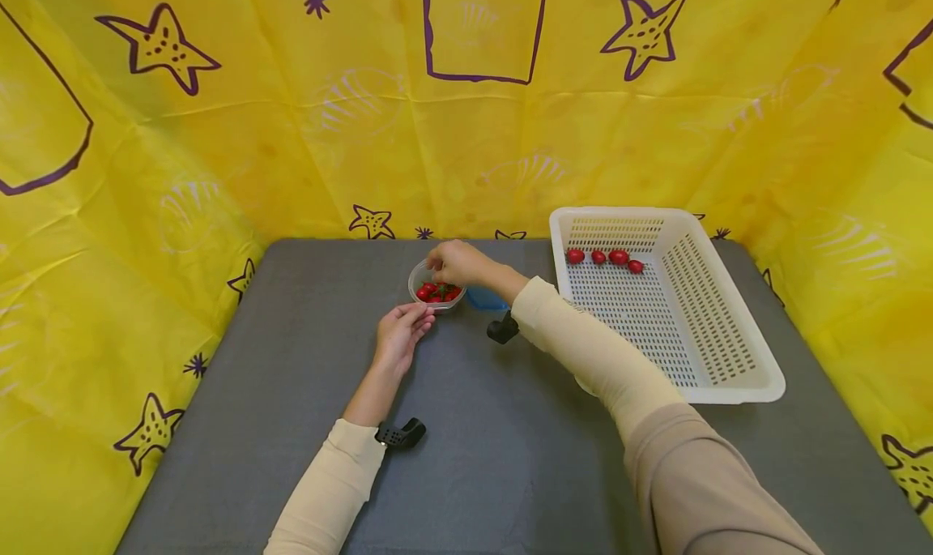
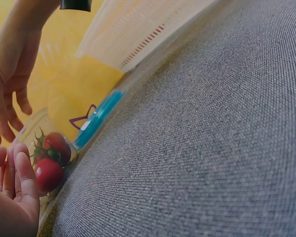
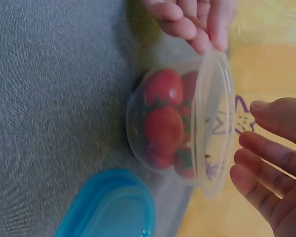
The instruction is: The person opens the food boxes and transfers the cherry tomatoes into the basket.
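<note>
Nearest to us, our right sleeve (image 1: 692, 458) is stretching up from the lower right, brownish at the upper arm and paler toward the wrist. Behind and along both sides, a yellow cloth (image 1: 262, 36) is hanging in creases, showing purple-outlined starfish (image 1: 159, 49). Beneath our arms a grey table (image 1: 466, 425) is spreading wide. On its right side a white perforated basket (image 1: 707, 312) is sitting, partly hidden by that same sleeve. Our right hand (image 1: 462, 263) is hovering over a clear round bowl (image 1: 415, 276) near the table's far edge; its fingers are bending loosely, spaced apart and released, grasping nothing. Our left hand (image 1: 399, 334) is working at the bowl's near side, thumb and fingers pinching the rim. That bowl is standing upright and holding several red tomatoes (image 3: 164, 131) with green stems, piled against one another. Just beside it, to the right, a blue lid (image 1: 487, 298) is lying on the table, partly hidden by our right hand. Black wrist pieces (image 1: 403, 433) are sticking out at both wrists. Smallest of all, four loose tomatoes (image 1: 618, 258) are lying in a rough row on the basket's floor, toward its far left corner.
</note>
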Motion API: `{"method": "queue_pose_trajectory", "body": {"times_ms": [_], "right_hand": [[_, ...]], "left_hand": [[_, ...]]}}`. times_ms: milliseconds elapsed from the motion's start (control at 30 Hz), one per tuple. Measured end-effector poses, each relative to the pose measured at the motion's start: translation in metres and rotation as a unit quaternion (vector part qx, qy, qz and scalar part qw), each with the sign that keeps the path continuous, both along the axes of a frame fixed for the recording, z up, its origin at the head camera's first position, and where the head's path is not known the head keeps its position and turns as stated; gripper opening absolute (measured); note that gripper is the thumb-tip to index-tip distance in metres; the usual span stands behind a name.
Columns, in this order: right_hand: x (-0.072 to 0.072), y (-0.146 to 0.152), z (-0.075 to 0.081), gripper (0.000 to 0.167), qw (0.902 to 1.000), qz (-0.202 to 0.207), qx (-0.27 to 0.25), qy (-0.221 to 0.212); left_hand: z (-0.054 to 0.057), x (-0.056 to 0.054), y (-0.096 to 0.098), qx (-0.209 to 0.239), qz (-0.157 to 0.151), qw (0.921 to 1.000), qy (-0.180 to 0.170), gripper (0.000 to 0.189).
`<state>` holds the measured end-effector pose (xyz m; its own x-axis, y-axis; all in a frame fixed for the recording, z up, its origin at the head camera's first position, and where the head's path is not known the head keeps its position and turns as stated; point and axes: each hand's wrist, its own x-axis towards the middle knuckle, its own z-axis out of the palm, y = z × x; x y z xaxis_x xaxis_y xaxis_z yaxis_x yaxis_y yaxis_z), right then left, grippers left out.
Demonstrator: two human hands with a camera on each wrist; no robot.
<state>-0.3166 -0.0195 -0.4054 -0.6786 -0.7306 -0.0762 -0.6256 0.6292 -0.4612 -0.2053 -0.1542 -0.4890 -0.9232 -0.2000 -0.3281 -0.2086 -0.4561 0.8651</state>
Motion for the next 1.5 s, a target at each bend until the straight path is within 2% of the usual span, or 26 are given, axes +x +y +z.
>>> {"method": "queue_pose_trajectory", "body": {"times_ms": [267,500,733,1167,1500], "right_hand": [[0.008,-0.014,-0.010,0.025,0.9991,0.013,0.037,0.017],[0.011,-0.020,-0.021,0.018,0.9982,0.026,0.041,0.034],[0.010,-0.022,-0.031,0.014,0.9950,0.045,0.046,0.076],[0.010,-0.027,-0.043,0.007,0.9962,0.014,0.029,0.080],[0.010,-0.026,-0.042,0.008,0.9966,0.011,0.019,0.080]], "left_hand": [[0.001,0.001,-0.001,-0.001,0.001,1.0000,0.002,0.004],[-0.001,0.000,-0.001,-0.004,-0.005,1.0000,0.003,0.005],[-0.003,0.000,0.000,-0.005,-0.005,0.9999,0.008,0.005],[-0.002,-0.001,0.001,-0.005,0.002,1.0000,0.003,0.005],[-0.002,-0.001,0.000,0.001,0.003,1.0000,0.004,0.011]]}}
